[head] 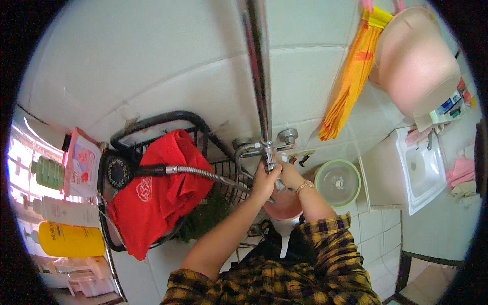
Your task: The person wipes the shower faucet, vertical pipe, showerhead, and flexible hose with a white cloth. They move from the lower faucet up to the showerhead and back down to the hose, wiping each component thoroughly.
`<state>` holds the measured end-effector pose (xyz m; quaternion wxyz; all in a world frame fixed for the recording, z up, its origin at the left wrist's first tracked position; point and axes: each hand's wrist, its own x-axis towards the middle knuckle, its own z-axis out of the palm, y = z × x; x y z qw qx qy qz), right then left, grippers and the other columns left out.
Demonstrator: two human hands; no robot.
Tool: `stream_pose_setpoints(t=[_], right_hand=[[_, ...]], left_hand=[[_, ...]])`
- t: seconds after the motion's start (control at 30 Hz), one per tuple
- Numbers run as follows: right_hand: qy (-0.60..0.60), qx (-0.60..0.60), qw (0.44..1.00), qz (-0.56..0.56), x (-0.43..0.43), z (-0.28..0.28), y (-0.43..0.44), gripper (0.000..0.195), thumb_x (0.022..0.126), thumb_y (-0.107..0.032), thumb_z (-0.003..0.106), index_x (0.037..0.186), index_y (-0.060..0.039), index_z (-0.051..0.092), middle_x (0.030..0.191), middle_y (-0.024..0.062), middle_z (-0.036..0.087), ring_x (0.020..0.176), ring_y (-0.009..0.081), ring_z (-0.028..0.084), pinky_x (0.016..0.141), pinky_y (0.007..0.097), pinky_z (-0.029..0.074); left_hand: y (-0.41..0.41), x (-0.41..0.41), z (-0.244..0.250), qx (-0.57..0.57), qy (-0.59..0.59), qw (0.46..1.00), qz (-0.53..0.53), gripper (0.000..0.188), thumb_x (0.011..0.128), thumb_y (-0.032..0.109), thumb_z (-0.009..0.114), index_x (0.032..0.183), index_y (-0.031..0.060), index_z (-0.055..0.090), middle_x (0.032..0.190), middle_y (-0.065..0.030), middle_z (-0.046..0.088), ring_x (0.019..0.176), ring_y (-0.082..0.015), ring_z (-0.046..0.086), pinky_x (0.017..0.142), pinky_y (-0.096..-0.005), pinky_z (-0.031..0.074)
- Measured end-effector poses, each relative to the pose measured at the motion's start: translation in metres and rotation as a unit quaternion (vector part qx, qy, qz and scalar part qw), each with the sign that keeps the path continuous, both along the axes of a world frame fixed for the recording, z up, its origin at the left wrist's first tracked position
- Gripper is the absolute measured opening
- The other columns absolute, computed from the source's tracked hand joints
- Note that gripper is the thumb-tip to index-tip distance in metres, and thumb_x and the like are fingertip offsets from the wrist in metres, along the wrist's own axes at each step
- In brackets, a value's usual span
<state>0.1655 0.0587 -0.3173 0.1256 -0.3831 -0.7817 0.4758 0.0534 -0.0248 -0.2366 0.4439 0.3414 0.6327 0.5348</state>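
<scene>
My left hand (264, 181) and my right hand (291, 176) are close together at the chrome mixer tap (268, 158) on the tiled wall. The left thumb lies against the front of the tap; the fingers of both hands are partly hidden below it, so their grip is unclear. A pink basin (284, 206) sits beneath my hands. From the tap area a metal shower hose (213, 176) runs left to a black shower head (119, 170), which rests beside a red cloth (164, 190) on a black wire basket (221, 167).
A green-rimmed basin (338, 183) stands on the floor at right, beside a white washbasin (423, 171). An orange cloth (349, 84) and a pink bucket (415, 65) hang above. Bottles, including a yellow one (70, 239), line the left side. A vertical chrome pipe (259, 68) rises from the tap.
</scene>
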Motion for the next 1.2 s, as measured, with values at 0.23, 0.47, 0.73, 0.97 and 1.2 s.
stream_pose_setpoints(t=[0.23, 0.47, 0.73, 0.97, 1.2], right_hand=[[0.145, 0.027, 0.979, -0.141, -0.014, -0.017, -0.012, 0.047, 0.087, -0.006, 0.061, 0.132, 0.0031, 0.053, 0.124, 0.0277, 0.061, 0.117, 0.0403, 0.059, 0.099, 0.0421, 0.046], [0.128, -0.082, 0.973, -0.173, -0.023, -0.019, -0.040, 0.054, 0.082, 0.002, 0.056, 0.135, 0.0022, 0.049, 0.123, 0.0248, 0.063, 0.115, 0.0386, 0.060, 0.097, 0.0415, 0.047], [0.294, -0.097, 0.900, -0.307, -0.031, -0.018, -0.031, 0.042, 0.094, -0.017, 0.061, 0.133, -0.0043, 0.053, 0.122, 0.0238, 0.060, 0.116, 0.0393, 0.057, 0.097, 0.0430, 0.047], [0.383, 0.043, 0.885, -0.261, -0.057, -0.035, -0.031, 0.034, 0.096, -0.009, 0.054, 0.129, -0.0017, 0.055, 0.130, 0.0198, 0.056, 0.119, 0.0357, 0.054, 0.101, 0.0384, 0.043], [0.461, 0.044, 0.865, -0.192, -0.048, -0.010, -0.016, 0.037, 0.095, -0.015, 0.055, 0.131, -0.0042, 0.056, 0.123, 0.0214, 0.062, 0.112, 0.0398, 0.058, 0.098, 0.0422, 0.046]], left_hand=[[0.001, -0.007, -0.004, 0.023, -0.020, 0.999, -0.026, 0.043, 0.089, 0.022, 0.069, 0.123, 0.0015, 0.053, 0.105, -0.0067, 0.063, 0.096, -0.0171, 0.059, 0.087, -0.0328, 0.047], [0.003, -0.015, -0.009, 0.008, -0.019, 1.000, -0.023, 0.044, 0.088, 0.024, 0.071, 0.122, 0.0000, 0.055, 0.111, -0.0086, 0.064, 0.102, -0.0182, 0.059, 0.091, -0.0338, 0.045], [0.001, -0.027, -0.005, -0.072, -0.045, 0.996, -0.011, 0.047, 0.091, 0.025, 0.068, 0.127, -0.0011, 0.053, 0.121, -0.0084, 0.060, 0.110, -0.0180, 0.055, 0.096, -0.0342, 0.042], [-0.003, -0.022, -0.001, -0.109, -0.037, 0.993, 0.041, 0.064, 0.090, 0.030, 0.067, 0.139, 0.0006, 0.040, 0.128, -0.0090, 0.055, 0.120, -0.0209, 0.052, 0.103, -0.0364, 0.038], [-0.003, -0.038, -0.005, -0.053, -0.082, 0.994, -0.044, 0.052, 0.093, 0.027, 0.062, 0.136, 0.0046, 0.045, 0.128, -0.0065, 0.054, 0.119, -0.0198, 0.051, 0.102, -0.0384, 0.039]])
